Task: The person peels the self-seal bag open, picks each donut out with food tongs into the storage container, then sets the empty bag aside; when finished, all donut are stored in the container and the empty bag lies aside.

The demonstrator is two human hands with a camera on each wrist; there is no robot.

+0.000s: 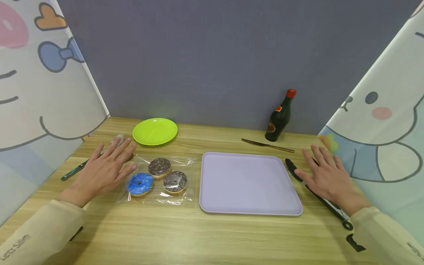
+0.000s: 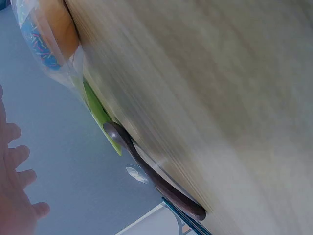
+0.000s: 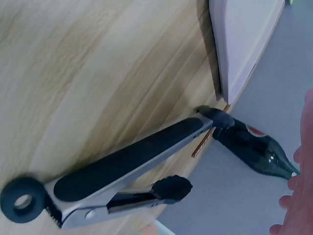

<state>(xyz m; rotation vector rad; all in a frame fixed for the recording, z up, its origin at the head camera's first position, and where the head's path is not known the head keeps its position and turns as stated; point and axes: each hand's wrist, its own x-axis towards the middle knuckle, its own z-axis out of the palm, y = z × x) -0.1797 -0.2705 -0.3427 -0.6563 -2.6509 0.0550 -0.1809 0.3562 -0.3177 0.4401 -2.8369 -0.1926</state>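
Note:
My left hand (image 1: 105, 170), palm down with fingers spread, hovers over the left side of the table. Beneath it lie a teal-handled spoon (image 1: 74, 171) and a dark brown spoon (image 2: 154, 174), the latter hidden by the hand in the head view. Beside its thumb is a clear bag (image 1: 155, 198) with a blue-iced donut (image 1: 139, 184) and two chocolate-coloured ones. On the right, my right hand (image 1: 329, 180) is likewise spread, above black-and-silver tongs (image 3: 134, 154) whose arms are parted. Both hands hold nothing. A lilac tray (image 1: 248, 184) sits between them.
A lime green plate (image 1: 155, 131) lies at the back left. At the back right stands a dark bottle (image 1: 279, 119) with a red cap, and a copper-coloured knife (image 1: 268, 145) lies before it. A grey panel (image 1: 198, 66) closes off the back; printed panels flank both sides.

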